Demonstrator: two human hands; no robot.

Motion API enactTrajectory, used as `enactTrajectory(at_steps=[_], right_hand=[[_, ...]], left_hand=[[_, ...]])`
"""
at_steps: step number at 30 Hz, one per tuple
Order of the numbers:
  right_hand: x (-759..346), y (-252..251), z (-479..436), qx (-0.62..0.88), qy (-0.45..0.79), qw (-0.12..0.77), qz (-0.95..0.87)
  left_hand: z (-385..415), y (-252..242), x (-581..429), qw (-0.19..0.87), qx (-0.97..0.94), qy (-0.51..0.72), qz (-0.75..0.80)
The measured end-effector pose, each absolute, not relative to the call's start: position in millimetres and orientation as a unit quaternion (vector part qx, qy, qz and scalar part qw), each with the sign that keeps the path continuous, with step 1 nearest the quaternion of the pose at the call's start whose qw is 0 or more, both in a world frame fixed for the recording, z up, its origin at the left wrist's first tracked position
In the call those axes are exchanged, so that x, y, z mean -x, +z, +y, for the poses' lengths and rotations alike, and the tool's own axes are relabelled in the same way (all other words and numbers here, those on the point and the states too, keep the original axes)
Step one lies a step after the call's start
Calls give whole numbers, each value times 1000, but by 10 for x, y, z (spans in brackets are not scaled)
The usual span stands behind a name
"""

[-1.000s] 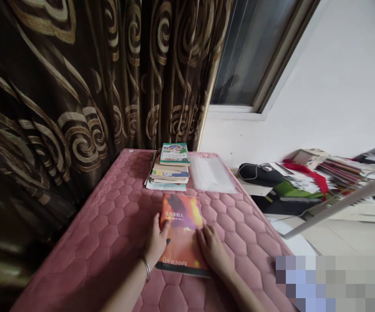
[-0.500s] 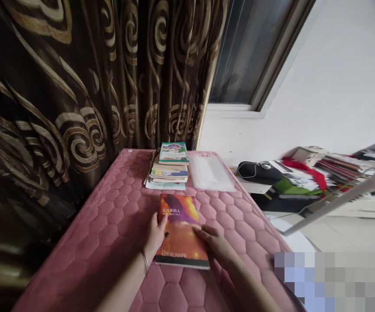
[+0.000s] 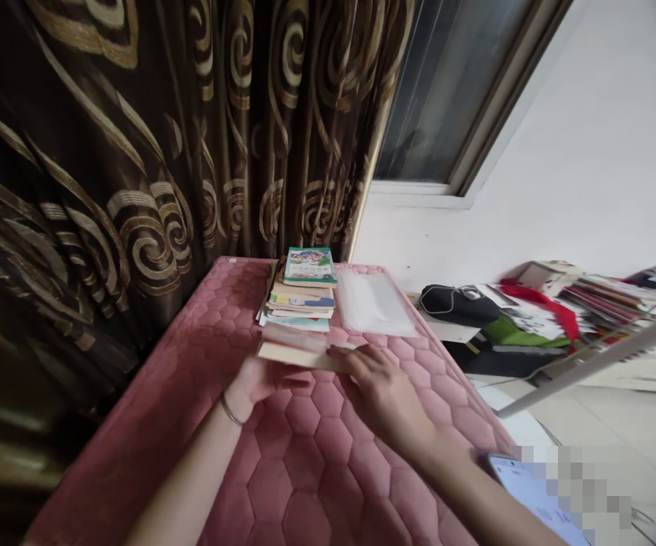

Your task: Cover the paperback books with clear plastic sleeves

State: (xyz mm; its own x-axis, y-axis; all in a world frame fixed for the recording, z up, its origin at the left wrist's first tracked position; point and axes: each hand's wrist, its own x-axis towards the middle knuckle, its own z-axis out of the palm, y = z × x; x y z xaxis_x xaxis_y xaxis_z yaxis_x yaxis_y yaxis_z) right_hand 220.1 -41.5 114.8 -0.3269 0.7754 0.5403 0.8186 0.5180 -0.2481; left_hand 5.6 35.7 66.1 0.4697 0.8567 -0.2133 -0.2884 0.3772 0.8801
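Note:
Both hands hold a paperback book just above the pink quilted mattress. Its pale page edge faces me, and its cover is foreshortened and washed out. My left hand, a thin bracelet at the wrist, supports the book from below at its left end, fingers reaching underneath. My right hand grips its right end, fingertips on top. Right behind the book stands a stack of books with a green-bordered one on top. Clear plastic sleeves lie flat to the right of the stack.
A patterned brown curtain hangs along the left and back. To the right are a low surface with papers, a black case with a white cable, and a slanted white pole. A phone shows at the lower right, partly pixelated.
The book, lying cover-up with its orange cover showing, has been raised, tilted to near edge-on and moved away toward the stack. My left hand has gone beneath it. The view has shifted slightly.

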Motion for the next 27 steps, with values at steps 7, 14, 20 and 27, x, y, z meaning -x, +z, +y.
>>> enactTrajectory(at_steps=[7, 14, 20, 27], right_hand=[[-2181, 148, -603, 322, -212, 198, -901], [-2204, -79, -684, 352, -209, 169, -897], [-2225, -24, -693, 360, -174, 171, -901], [-2118, 53, -801, 442, -22, 198, -874]], left_hand=[[404, 230, 126, 754, -316, 383, 431], [270, 29, 3, 672, -352, 443, 477], [247, 76, -67, 424, -544, 392, 609], [-268, 50, -389, 54, -840, 167, 513]])
